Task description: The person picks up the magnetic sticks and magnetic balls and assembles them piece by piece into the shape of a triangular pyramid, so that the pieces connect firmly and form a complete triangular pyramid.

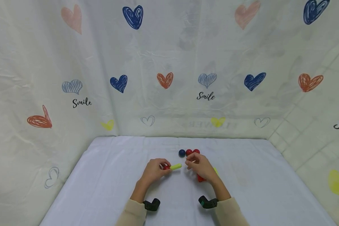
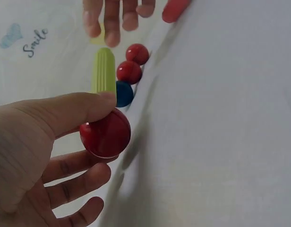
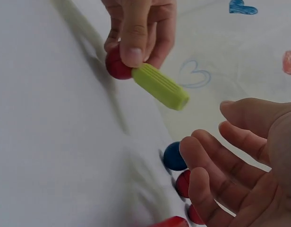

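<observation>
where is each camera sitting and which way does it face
Head: on the person's head, facing forward and down over the table to the heart-print backdrop; left hand, right hand and sleeves show.
Left wrist: looks along the left hand at the held red ball and green stick; part of the right hand shows.
Right wrist: looks past the right hand; the left hand shows opposite.
Shared: both wrist views show the stick and blue ball.

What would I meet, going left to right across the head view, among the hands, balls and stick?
Left hand → held red ball → yellow-green stick → dark blue ball → middle red ball → far-right red ball. The right hand overlaps, so I've left it unplaced.
</observation>
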{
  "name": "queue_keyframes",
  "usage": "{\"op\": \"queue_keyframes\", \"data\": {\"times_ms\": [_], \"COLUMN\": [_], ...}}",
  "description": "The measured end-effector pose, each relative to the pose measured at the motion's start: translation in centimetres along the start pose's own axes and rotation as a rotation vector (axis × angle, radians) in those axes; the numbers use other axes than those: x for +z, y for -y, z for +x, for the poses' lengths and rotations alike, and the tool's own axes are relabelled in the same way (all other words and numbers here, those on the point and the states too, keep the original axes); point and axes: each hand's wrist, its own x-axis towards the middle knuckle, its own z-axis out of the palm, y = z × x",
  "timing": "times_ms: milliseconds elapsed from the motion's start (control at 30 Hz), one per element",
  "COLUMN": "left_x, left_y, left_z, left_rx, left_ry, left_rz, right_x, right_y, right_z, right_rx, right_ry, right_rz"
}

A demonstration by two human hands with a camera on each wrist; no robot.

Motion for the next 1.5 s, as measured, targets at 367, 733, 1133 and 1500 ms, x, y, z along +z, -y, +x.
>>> {"op": "queue_keyframes", "data": {"times_ms": [367,733,1133,1500], "left_x": [-0.3,-0.4,-1.1,-1.2], "left_y": [1.1,2.0,2.5,2.5], "left_z": [0.2,0.1,0.0,0.0], "left_rx": [-0.009,-0.026,-0.052,-0.056], "left_ry": [-0.037,-0.078,-0.077,-0.077], "left_rz": [0.002,-0.018,-0.047,-0.066], "right_x": [-4.1,-6.3,-7.2,-6.3], "right_y": [-0.8,-1.5,-1.4,-1.9], "right_z": [-0.2,1.0,4.9,6.5], "right_rx": [0.030,0.028,0.043,0.060], "right_ry": [-0.090,-0.071,0.093,0.166], "right_rz": [0.046,0.000,-0.155,-0.226]}}
